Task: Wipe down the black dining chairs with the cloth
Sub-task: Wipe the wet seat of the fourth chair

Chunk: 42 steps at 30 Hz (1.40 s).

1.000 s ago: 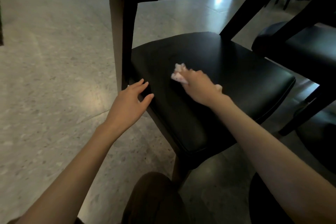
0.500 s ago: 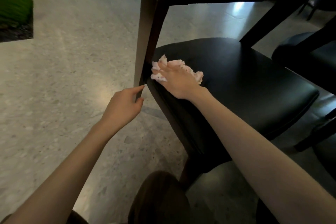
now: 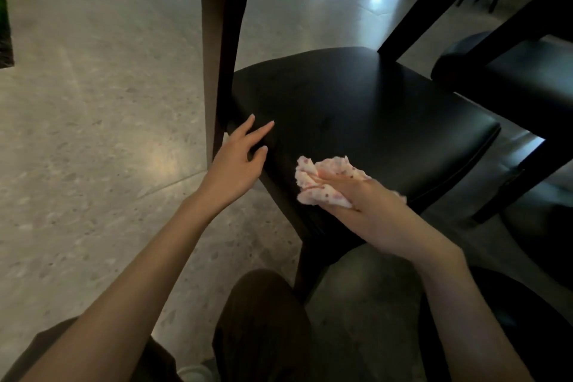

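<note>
Since half a sec ago the cloth (image 3: 322,184) has come off the far-left corner of the seat (image 3: 372,115), by the back post (image 3: 231,56), down to the near edge. The right hand (image 3: 369,198) brings it there, and the left hand (image 3: 237,161) has slid from the post onto the seat's left corner.

Right hand: fingers curled over the bunched cloth and clamping it, w/ most of the wad sticking out to the left of the knuckles. It sits at the near edge of the seat; can't tell how hard it presses. Left hand: fingers straight and spread, tips resting on the seat corner, holding nothing.

Cloth looks thin, soft and light, a crumpled pale wad w/ small red dots. It prob. folds under itself when dragged, so best held at the middle w/ the palm on top, not by a corner.

Seat looks padded, smooth and a bit glossy, likely slick, so the cloth should glide. Frame reads as stiff and fairly heavy — the post or the seat corner is the spot to steady it, since the polished floor (image 3: 93,149) may let the legs skid.

A second chair (image 3: 521,80) stands just right of this one, not yet touched by either hand. The person's knee (image 3: 263,313) is near, below the seat edge.
</note>
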Motion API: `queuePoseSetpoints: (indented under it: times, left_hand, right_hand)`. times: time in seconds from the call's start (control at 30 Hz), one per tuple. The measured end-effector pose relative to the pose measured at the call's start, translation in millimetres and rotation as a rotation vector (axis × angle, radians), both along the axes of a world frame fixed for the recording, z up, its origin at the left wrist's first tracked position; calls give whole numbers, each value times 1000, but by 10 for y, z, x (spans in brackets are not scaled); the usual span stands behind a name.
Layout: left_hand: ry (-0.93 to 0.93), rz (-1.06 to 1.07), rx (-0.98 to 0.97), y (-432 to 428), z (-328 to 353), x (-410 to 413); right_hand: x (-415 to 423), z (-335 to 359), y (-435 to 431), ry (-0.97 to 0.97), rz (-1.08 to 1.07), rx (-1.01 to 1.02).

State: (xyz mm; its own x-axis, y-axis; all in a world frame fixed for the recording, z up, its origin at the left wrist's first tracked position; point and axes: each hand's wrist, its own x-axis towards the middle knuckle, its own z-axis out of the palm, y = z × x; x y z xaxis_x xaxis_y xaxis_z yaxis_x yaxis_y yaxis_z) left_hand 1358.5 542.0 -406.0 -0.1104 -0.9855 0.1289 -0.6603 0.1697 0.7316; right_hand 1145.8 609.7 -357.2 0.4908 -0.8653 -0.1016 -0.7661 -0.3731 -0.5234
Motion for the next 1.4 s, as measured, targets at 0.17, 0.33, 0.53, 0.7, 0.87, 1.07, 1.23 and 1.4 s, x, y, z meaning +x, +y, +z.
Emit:
queuePoseSetpoints:
  times: [0.17, 0.33, 0.53, 0.7, 0.87, 1.07, 1.23, 1.4]
  left_hand:
    - [3, -21, -23, -45, 45, -108]
    - [-73, -1, -22, -13, -12, -169]
    - [-126, 7, -21, -10, -93, -35]
    - [-134, -63, -44, -29, -142, -34]
    - [-185, -10, -154, -120, -155, -151]
    - [-318, 20, -102, -133, -12, -190]
    - [-440, -106, 126, -141, 281, -131]
    - [-426, -168, 372, -61, 947, -61]
  right_hand:
    - [-59, 154, -416, -142, -308, -365]
    - [-92, -236, -1629, 290, -350, -365]
    - [-23, -324, -1576, 191, -282, -290]
    - [-56, -268, -863, 9, -157, -141]
    - [-43, -340, -619, -186, -226, -301]
    - [96, -444, -582, -225, -395, -475]
    - [196, -372, -299, -183, -406, -351]
    - [291, 303, -215, 96, -450, 207]
